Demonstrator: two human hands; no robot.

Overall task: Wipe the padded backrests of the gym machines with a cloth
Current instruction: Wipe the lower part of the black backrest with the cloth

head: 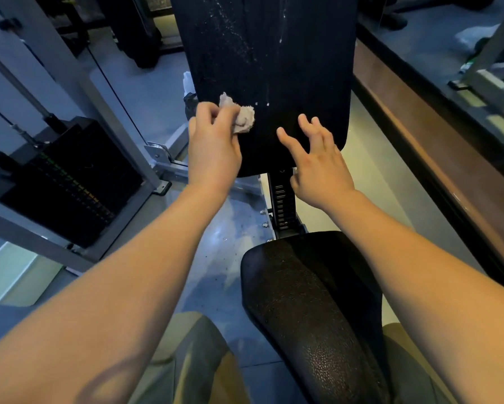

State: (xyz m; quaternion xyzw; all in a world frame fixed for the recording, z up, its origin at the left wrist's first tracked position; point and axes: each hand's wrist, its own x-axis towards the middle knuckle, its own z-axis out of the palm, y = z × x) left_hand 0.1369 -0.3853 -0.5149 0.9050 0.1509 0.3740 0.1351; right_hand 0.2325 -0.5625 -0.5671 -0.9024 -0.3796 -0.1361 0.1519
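Wiping backrest (274,68) low, cloth (244,119) gripped in left hand (213,150); right hand (318,170) fingers (291,145) wide, empty. Specks (239,45) above undone.

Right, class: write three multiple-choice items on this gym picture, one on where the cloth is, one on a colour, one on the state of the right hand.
1. Where is the cloth?
A) in the right hand
B) in the left hand, at the lower left of the backrest
C) draped over the backrest's top

2. What colour is the backrest?
A) red
B) black
C) white

3. How is the right hand?
A) fingers spread, holding nothing
B) gripping the cloth
C) out of view

Answers:
1 B: the left hand's fingers curl round the crumpled cloth against the pad.
2 B: the padding is dark, with pale specks.
3 A: its spread fingers reach to the pad's lower right.
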